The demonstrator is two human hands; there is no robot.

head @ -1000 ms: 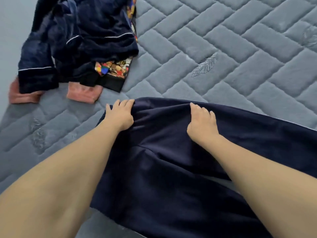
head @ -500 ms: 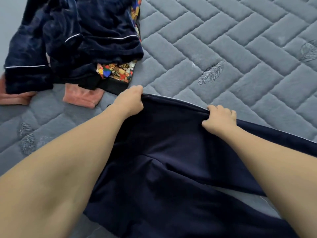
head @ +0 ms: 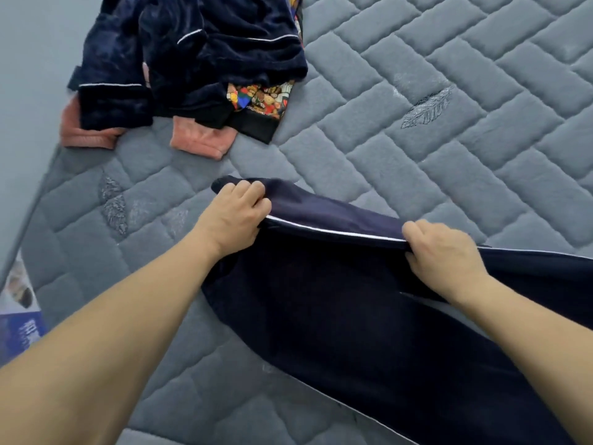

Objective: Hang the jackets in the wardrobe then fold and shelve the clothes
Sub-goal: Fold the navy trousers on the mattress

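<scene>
Dark navy trousers [head: 353, 316] with a thin white side stripe lie across the grey quilted mattress [head: 417, 123], running from the middle to the lower right. My left hand [head: 234, 216] grips the far edge near the garment's left end. My right hand [head: 446, 255] grips the same edge further right, fingers curled over the cloth. Between the hands the edge is lifted and folded, showing the white stripe. Both forearms reach in from the bottom.
A heap of clothes sits at the upper left: a navy velvet garment with white piping [head: 192, 53], a colourful cartoon-print piece [head: 260, 97] and a pink garment [head: 199, 142]. The mattress edge [head: 35, 200] runs down the left, with floor and a printed box [head: 19, 319] beyond.
Both hands went from resting on the trousers to gripping the far edge and lifting it, exposing the white stripe. The view shifted, so the clothes heap sits further right in frame.
</scene>
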